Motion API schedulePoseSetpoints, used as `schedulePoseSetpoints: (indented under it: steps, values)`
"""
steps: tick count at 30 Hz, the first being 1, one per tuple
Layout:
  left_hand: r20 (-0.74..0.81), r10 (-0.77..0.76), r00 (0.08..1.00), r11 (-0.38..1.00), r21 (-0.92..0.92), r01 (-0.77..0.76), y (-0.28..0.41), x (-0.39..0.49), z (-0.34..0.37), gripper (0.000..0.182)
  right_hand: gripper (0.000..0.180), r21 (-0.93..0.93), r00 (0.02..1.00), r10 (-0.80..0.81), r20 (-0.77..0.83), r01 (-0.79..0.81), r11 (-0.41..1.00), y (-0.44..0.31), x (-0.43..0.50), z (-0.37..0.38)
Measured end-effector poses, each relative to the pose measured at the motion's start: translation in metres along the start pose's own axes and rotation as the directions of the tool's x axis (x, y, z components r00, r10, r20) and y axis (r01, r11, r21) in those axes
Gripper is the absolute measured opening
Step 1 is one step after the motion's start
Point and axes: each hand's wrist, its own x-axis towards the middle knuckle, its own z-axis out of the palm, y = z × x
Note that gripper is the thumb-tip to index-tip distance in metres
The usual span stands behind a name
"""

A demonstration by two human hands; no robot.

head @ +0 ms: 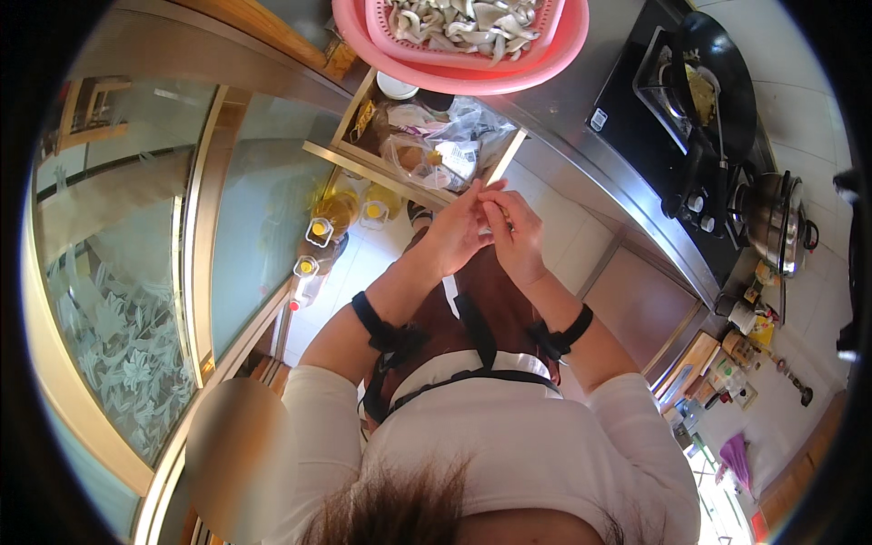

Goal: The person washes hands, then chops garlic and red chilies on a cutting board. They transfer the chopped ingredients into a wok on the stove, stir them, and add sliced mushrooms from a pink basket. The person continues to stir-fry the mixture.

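Observation:
My left hand [455, 230] and my right hand [519, 235] meet in front of my body, fingertips touching. Something tiny may sit between the right fingers, but it is too hidden to name. Just beyond them an open drawer [402, 182] holds crumpled plastic bags [470, 122], a package with a printed label [458, 160] and a white round lid [397, 86]. Above the drawer, a pink plastic colander [379, 37] of torn oyster mushrooms [470, 27] rests in a larger pink basin [470, 83].
At right, a black wok [739, 88] with yellowish food [700, 95] and a spatula in it sits on a gas stove [630, 102], beside a stainless steel pot [773, 211]. Cooking oil bottles [334, 211] stand on the floor at left, near glass sliding doors [255, 177].

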Motion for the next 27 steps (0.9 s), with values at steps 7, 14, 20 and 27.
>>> schedulePoseSetpoints:
  steps: [7,14,20,27]
  values:
    - [-0.399,0.181,0.899,0.911,0.412,-0.001,0.061,-0.041,-0.066,0.035,0.013,-0.109,0.993,-0.031,0.118,0.044,0.993,0.034,0.021,0.057]
    - [-0.462,0.448,0.765,0.833,0.527,-0.168,0.118,-0.034,-0.066,0.025,0.026,-0.248,0.951,0.148,0.272,-0.080,0.966,0.079,0.037,0.100]
    - [-0.278,0.735,0.618,0.659,0.507,-0.556,0.177,0.017,-0.007,0.030,0.037,-0.423,0.994,0.008,0.109,0.039,0.905,0.017,0.032,0.052]
    - [0.333,0.941,-0.068,-0.333,0.943,0.007,0.258,0.059,0.031,0.050,0.020,-0.490,0.955,-0.117,-0.274,-0.034,0.871,-0.056,0.061,-0.096]
